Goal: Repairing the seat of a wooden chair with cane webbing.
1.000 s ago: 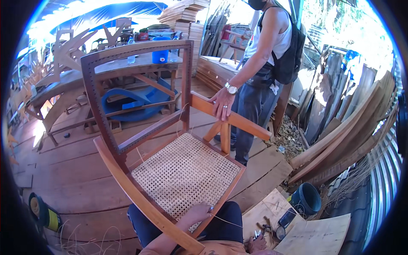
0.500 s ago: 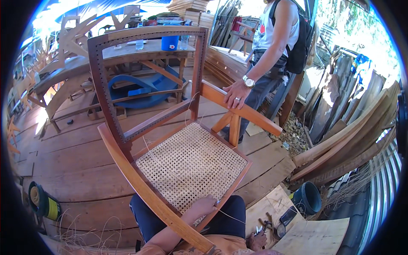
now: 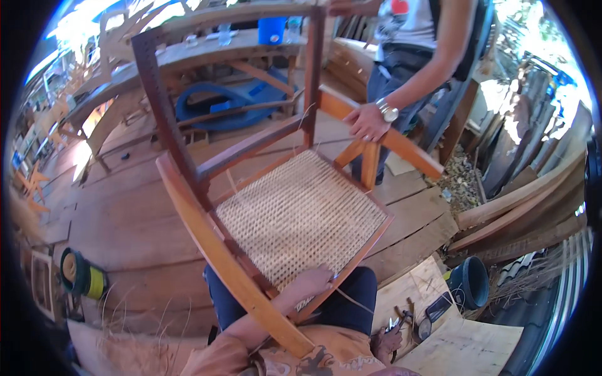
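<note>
A wooden armchair frame [image 3: 192, 166] stands tilted before me, its seat [image 3: 301, 216] woven from pale cane. My left hand [image 3: 313, 281] lies at the seat's near edge, reaching under the orange-brown left armrest [image 3: 238, 276]. Its fingers are drawn together where a loose cane strand [image 3: 356, 301] trails off to the right; the grip itself is blurred. Low on the right, my right hand [image 3: 389, 341] is closed around a pliers-like tool [image 3: 393, 324] with bright metal tips. Another person's hand [image 3: 368, 123] rests on the right armrest [image 3: 407, 150].
That person [image 3: 401, 69] stands beyond the chair. To my right are a board [image 3: 473, 344], a phone [image 3: 438, 307] and a dark bucket [image 3: 470, 281]. A bucket with a yellow band [image 3: 95, 283] is at left; a long workbench [image 3: 244, 51] stands behind.
The view has tipped downward and left, so everything sits higher and farther right. The other person's second hand has come to the top of the backrest. My hands keep nearly the same places.
</note>
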Available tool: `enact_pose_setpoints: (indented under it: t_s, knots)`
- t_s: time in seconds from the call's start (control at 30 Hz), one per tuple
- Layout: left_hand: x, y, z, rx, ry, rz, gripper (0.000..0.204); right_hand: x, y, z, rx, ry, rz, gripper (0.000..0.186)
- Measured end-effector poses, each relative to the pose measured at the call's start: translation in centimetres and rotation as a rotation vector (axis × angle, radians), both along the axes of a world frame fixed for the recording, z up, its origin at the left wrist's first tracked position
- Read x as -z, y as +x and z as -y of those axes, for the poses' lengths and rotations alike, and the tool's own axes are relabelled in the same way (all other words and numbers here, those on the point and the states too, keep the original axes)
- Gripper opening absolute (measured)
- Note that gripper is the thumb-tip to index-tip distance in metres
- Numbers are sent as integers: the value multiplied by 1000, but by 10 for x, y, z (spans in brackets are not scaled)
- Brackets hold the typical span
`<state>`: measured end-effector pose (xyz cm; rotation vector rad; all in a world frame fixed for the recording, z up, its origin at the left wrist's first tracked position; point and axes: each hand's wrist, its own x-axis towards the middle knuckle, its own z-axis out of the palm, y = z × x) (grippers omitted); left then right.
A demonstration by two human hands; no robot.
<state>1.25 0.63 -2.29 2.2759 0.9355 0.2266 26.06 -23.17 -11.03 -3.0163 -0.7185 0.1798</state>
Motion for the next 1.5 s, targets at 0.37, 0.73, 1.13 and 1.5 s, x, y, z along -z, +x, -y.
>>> enact_pose_setpoints:
  t_s: [0.37, 0.73, 1.13, 1.5]
  knots:
    - [-25, 8, 4, -24, -14, -82, 19, 6, 2, 2, 46, -50, 32, 54]
    - [-38, 28, 56, -32, -492, 246, 25, 6, 1, 18, 24, 9, 53, 53]
    - [-1, 26, 78, 229, -878, 83, 33, 11, 7, 7, -65, 46, 125, 51]
    - [3, 27, 77, 214, -948, -127, 34, 10, 4, 10, -76, 31, 108, 52]
